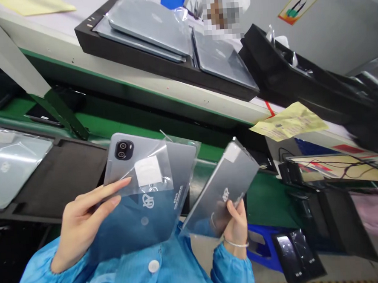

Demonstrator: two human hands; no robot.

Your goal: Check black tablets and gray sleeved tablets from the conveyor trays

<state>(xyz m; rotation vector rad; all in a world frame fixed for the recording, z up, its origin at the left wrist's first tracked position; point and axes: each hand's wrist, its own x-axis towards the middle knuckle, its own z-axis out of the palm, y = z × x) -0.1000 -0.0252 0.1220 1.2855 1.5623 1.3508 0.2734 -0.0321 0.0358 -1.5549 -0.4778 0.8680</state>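
My left hand (85, 218) holds a grey tablet (147, 191) in a clear plastic bag, back side up, with the camera lens at its top left corner and a white sticker on the bag. The fingers lie stretched along the tablet's left edge. My right hand (235, 228) grips the lower corner of a second bagged grey tablet (222, 188), tilted up to the right. The two tablets sit side by side above my blue sleeves, close but apart.
A black tray (63, 175) at the left holds a bagged tablet (11, 165). Another black tray (158, 62) with bagged tablets rests on the far shelf above a green conveyor belt (111, 120). A yellow paper (290, 122) hangs right. A co-worker sits beyond.
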